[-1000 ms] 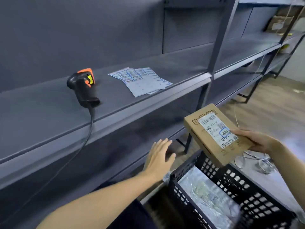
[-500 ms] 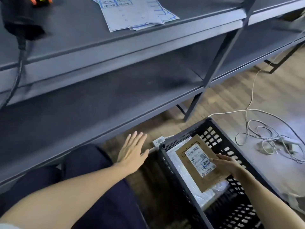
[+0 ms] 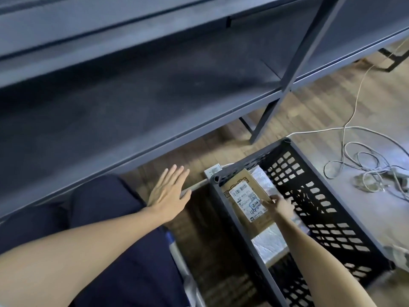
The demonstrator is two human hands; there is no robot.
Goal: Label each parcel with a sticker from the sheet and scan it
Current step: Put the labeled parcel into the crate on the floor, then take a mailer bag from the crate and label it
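Wooden floor below grey shelving | black crate (image 3: 327, 220) lower right | cardboard parcel (image 3: 244, 196) inside, long axis upper-left to lower-right | right hand (image 3: 280, 206) fingertips on label (image 3: 247, 203), nearer | left hand (image 3: 169, 193) spread, empty.

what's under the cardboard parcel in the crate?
The cardboard parcel lies on a silvery plastic-wrapped package inside the black crate. Anything beneath the two is covered. The right hand rests on the parcel.

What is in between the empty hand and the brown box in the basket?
In the head view, the basket's near wall and a strip of wooden floor lie between the left hand and the cardboard parcel. The right hand touches the parcel.
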